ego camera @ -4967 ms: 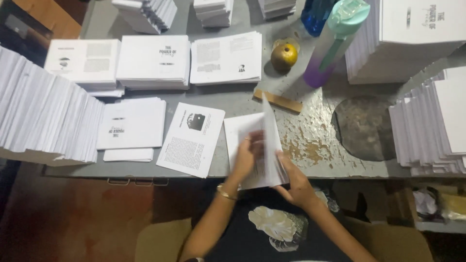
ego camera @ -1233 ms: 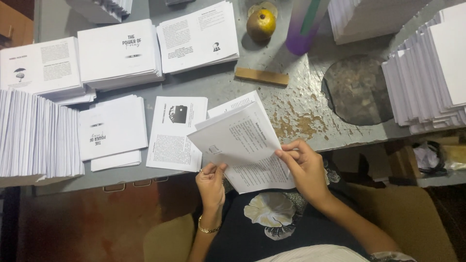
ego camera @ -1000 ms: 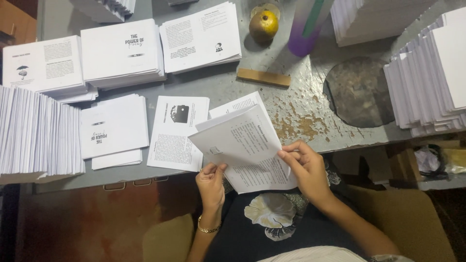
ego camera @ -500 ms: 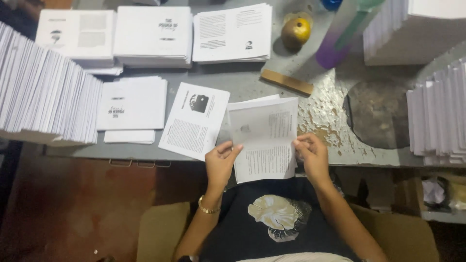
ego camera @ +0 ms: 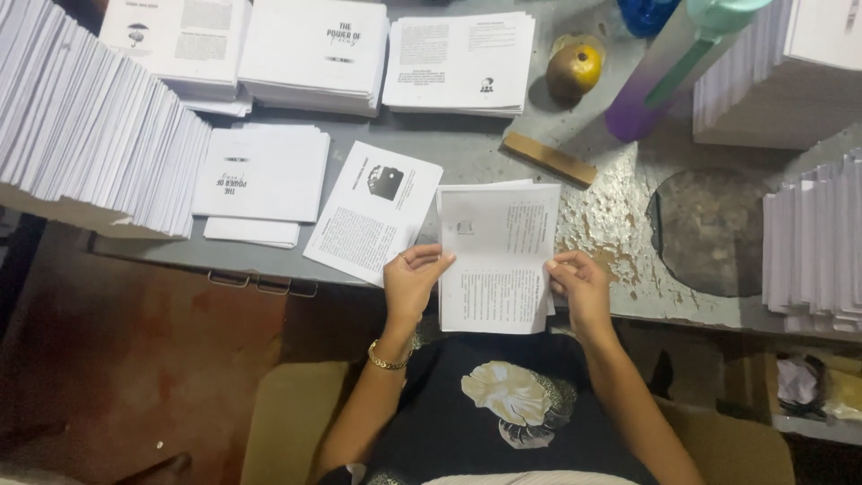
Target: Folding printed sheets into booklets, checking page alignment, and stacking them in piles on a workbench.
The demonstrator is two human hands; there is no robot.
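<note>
**Ana:** Head view, looking straight down: the printed sheets are pinched at both side edges, at the near edge of the grey table.

**Ben:** Fingers?

**Ana:** Left hand grips the left edge, thumb on top; right hand pinches the right edge low down. Both are closed on paper.

**Ben:** Orientation?

**Ana:** Long axis runs away from the body, between the hands. A loose printed leaflet lies just left, nearer the left hand.
</note>
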